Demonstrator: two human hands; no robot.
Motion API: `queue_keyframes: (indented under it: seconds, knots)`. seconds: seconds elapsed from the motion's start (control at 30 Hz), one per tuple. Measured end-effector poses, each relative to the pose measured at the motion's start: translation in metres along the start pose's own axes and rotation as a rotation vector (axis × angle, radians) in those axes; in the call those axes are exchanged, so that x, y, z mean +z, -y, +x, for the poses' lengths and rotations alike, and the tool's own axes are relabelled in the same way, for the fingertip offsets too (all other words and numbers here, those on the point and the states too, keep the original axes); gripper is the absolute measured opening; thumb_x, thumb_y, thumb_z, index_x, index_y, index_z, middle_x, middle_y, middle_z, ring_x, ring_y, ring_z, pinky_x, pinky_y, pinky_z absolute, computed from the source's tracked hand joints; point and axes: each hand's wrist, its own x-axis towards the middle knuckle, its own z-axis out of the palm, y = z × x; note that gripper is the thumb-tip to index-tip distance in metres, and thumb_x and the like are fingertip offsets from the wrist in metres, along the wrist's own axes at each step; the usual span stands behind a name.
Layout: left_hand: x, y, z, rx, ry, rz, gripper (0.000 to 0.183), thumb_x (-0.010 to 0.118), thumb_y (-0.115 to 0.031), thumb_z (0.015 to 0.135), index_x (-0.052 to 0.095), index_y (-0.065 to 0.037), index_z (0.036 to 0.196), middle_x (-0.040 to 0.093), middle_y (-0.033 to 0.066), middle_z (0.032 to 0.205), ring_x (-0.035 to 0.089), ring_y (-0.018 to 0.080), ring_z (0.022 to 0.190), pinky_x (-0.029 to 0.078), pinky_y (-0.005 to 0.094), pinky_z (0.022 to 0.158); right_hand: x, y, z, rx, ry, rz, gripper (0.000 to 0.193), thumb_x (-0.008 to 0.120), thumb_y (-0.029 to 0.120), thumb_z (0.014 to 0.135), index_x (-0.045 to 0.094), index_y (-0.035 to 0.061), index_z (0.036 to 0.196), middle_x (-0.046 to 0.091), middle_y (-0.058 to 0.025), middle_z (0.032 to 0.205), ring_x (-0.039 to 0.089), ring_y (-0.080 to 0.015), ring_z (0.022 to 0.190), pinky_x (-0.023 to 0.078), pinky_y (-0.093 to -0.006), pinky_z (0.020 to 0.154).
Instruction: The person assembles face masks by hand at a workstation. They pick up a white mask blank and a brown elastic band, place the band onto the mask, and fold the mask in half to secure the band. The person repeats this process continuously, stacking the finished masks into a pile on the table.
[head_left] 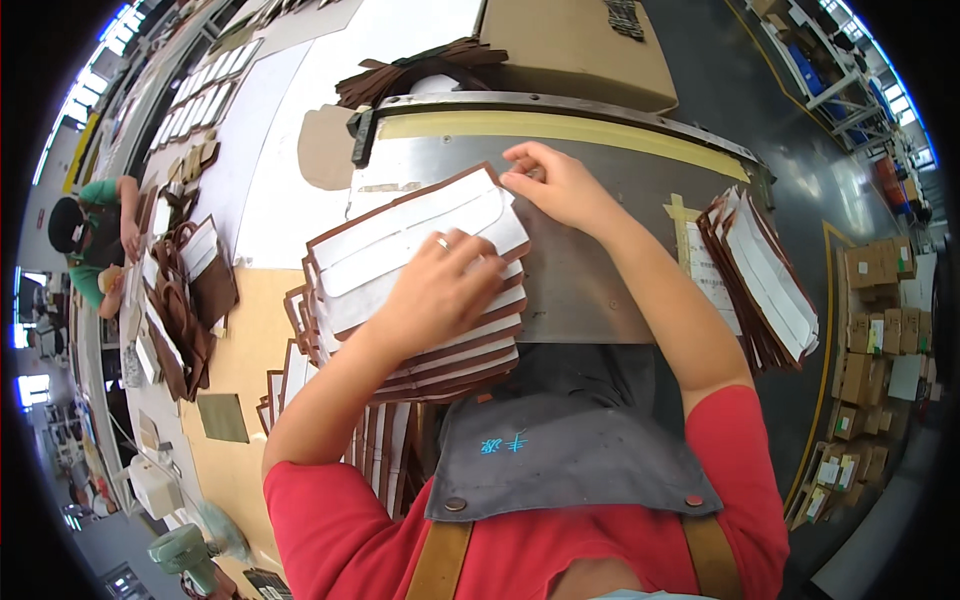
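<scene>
A fanned stack of flat panels (420, 220), white with brown leather-like borders, lies before me on a metal plate. My left hand (440, 295) is over the top panel, its fingers bent and smeared by motion; whether they grip anything is unclear. A ring shows on one finger. At the panel's far right corner is my right hand (560, 185), fingers curved and thumb apart from the index finger. Nothing shows between them. The thumb is close to the panel's edge; contact is hard to make out.
Another bundle of brown-edged panels (760, 280) lies at the right beside the metal plate (590, 260). Brown strips (420, 70) are heaped beyond it near a cardboard box (580, 50). At left are brown bag pieces (190, 300) and a person (95, 235) at a bench.
</scene>
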Motion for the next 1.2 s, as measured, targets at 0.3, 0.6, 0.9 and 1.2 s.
queue_keyframes:
  seconds: [0.3,0.6,0.9,1.2]
  knots:
    - [0.009,-0.008,-0.023,0.108,0.168,-0.053,0.030,0.062,-0.011,0.077,0.062,-0.007,0.106,0.053,0.0040,0.102,0.049,0.0214,0.090,0.042,0.0315,0.080,-0.003,-0.008,0.033,-0.091,-0.356,0.234,0.028,0.058,0.005,0.083,0.053,0.0056,0.111,0.053,-0.0007,0.084,0.049,-0.0074,0.074,0.042,-0.0221,0.065]
    - [0.041,0.080,0.060,-0.230,-0.092,0.352,0.039,0.053,-0.029,0.089,0.050,-0.006,0.121,0.045,0.0146,0.129,0.045,0.0358,0.117,0.032,0.0478,0.100,-0.082,-0.081,0.033,-0.089,-0.666,-0.154,0.030,0.059,0.004,0.078,0.050,0.0053,0.107,0.056,-0.0067,0.077,0.056,-0.0164,0.067,0.046,-0.0298,0.063]
    - [0.053,0.095,0.076,-0.392,0.064,0.402,0.048,0.049,-0.037,0.091,0.045,-0.006,0.127,0.043,0.0165,0.133,0.038,0.0373,0.126,0.028,0.0461,0.106,-0.071,-0.072,0.002,-0.399,-0.472,-0.762,0.019,0.057,0.012,0.086,0.062,0.0034,0.101,0.060,-0.0119,0.109,0.056,-0.0301,0.102,0.045,-0.0389,0.088]
    - [0.052,0.094,0.082,-0.392,0.029,0.378,0.049,0.053,-0.036,0.089,0.047,-0.005,0.126,0.045,0.0199,0.130,0.041,0.0420,0.121,0.034,0.0443,0.101,-0.067,-0.075,0.001,-0.413,-0.453,-0.938,0.029,0.058,0.018,0.087,0.059,0.0024,0.111,0.059,-0.0136,0.115,0.055,-0.0277,0.107,0.042,-0.0388,0.095]
